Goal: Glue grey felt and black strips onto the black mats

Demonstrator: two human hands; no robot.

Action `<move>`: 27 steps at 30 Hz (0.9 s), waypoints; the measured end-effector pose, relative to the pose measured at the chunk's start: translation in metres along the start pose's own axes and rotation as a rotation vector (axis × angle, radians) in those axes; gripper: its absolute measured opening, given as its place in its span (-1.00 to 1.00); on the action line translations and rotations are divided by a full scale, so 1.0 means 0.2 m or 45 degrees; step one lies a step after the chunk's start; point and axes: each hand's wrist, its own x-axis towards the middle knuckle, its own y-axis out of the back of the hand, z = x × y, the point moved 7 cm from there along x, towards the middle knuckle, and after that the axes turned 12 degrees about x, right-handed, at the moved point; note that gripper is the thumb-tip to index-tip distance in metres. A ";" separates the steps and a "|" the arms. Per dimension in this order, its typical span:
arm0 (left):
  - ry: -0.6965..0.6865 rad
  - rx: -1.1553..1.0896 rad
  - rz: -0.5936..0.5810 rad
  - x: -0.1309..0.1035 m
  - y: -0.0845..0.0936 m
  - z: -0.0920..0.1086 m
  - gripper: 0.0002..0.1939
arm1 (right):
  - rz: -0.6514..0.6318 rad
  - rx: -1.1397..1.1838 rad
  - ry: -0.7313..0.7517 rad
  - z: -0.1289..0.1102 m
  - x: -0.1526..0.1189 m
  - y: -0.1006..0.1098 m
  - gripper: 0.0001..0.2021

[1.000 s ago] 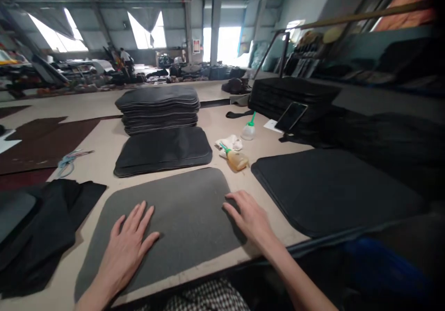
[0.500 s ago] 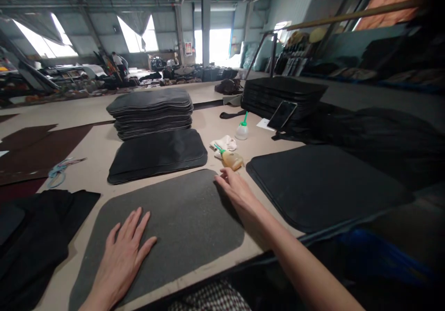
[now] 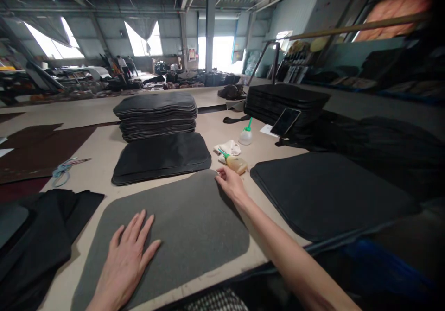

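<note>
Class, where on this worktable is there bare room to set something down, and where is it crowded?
Bare tabletop shows between the blue-handled scissors and low black stack, and between the tall stack and upright bottle. It is crowded around the tipped bottle, with the white cloth behind and right hand in front, at the grey sheet's corner.

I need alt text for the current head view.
The left hand lies open on a grey, round-cornered sheet; the right hand appears to pinch its far right corner. Beyond lie black sheets and a yellowish green-tipped bottle.

Head-worn view, facing forward (and down), close
</note>
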 end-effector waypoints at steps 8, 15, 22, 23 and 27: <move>-0.033 -0.034 -0.005 0.00 0.01 0.00 -0.33 | -0.080 -0.296 0.125 -0.12 -0.05 -0.01 -0.76; -0.011 0.026 -0.017 -0.01 -0.03 -0.01 -0.34 | -0.399 -0.378 0.444 -0.43 -0.33 -0.15 -0.52; -0.080 -0.081 0.106 0.15 0.18 0.14 -0.32 | -0.608 -0.516 0.505 -0.38 -0.52 -0.27 -0.28; -0.142 -0.128 0.113 0.20 0.22 0.20 -0.30 | -0.626 -0.546 0.501 -0.37 -0.52 -0.28 -0.28; -0.427 -0.292 -0.007 0.41 0.24 0.41 -0.28 | -0.639 -0.630 0.469 -0.36 -0.51 -0.28 -0.29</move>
